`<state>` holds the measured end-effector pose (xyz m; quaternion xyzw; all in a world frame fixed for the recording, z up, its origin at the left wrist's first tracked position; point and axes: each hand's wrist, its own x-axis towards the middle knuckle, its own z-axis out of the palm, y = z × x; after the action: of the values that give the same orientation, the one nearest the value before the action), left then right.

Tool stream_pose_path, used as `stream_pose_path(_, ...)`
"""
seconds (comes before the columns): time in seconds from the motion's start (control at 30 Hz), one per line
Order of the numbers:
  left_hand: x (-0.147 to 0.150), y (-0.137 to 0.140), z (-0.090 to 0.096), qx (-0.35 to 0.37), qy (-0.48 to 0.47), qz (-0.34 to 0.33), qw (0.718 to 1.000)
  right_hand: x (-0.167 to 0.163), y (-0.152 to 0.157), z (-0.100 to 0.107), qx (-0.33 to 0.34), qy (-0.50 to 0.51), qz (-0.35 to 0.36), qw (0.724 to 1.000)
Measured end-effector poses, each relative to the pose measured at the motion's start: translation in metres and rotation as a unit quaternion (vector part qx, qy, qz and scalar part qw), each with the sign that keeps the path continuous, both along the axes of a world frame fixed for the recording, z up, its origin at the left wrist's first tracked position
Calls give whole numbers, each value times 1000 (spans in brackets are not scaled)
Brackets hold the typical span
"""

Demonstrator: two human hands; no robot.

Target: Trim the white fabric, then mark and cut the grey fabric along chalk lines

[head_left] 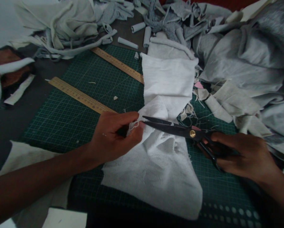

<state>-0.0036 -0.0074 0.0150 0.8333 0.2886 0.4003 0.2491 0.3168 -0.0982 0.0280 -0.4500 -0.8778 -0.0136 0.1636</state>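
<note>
Near the centre of the frame, the left hand (119,136) pinched a frayed edge of the white fabric (144,171) between thumb and fingertips, loose threads showing at the grip. The right hand (247,155), at the right of the frame, was closed around the handles of the black tailor's shears (170,127), whose blades pointed left across the fabric, slightly parted, their tips just beside the left fingertips. A brass-coloured pivot screw (192,133) showed where the blades crossed.

The white fabric ran from the upper centre to the lower centre, rumpled at its middle, on a green gridded cutting mat (104,84). Two wooden rulers (77,95) lay slantwise on the mat, left of the fabric. Pale fabric scraps (229,101) lay right of centre, below heaped grey cloth (241,60) at the upper right. More pale cloth (72,19) was piled on the dark tabletop (4,133) at the upper left.
</note>
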Motion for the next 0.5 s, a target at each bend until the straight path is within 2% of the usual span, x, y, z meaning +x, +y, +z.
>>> stream_pose_path(0.3,0,-2,0,-3,-1,7,1000,7,0,-5,10,0,10,1000)
stream_pose_path(0.5,-2,1,-5,19,-14,-7,1000,6,1,-6,-23,46,9,999)
